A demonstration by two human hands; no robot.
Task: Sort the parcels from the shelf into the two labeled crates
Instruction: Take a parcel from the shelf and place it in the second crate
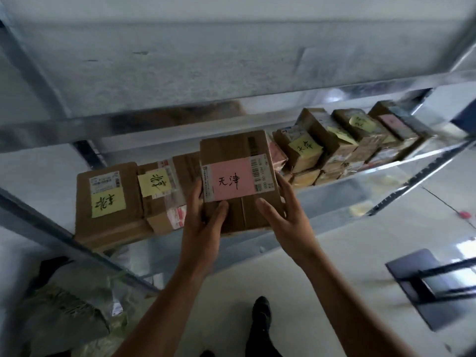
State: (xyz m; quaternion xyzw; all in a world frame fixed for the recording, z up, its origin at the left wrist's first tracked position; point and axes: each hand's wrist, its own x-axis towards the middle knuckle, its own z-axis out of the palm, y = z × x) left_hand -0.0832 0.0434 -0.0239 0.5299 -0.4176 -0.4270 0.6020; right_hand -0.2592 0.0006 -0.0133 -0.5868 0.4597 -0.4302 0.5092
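Observation:
A brown cardboard parcel (231, 148) with a pink handwritten note is held in front of the metal shelf (386, 166). My left hand (203, 217) grips its lower left edge, thumb on the front. On the lower right edge my right hand (280, 210) grips it the same way. To the left on the shelf lie a flat parcel (108, 222) and a smaller one (159, 202), both with yellow notes. A row of several parcels (342, 143) with yellow and pink notes runs to the right. No crate is in view.
An upper shelf board (231, 60) hangs above the parcels. Crumpled packaging and cardboard (59, 310) lie on the floor at lower left. A dark flat base with a bar (438, 282) sits on the floor at right. My shoe (261, 318) shows below.

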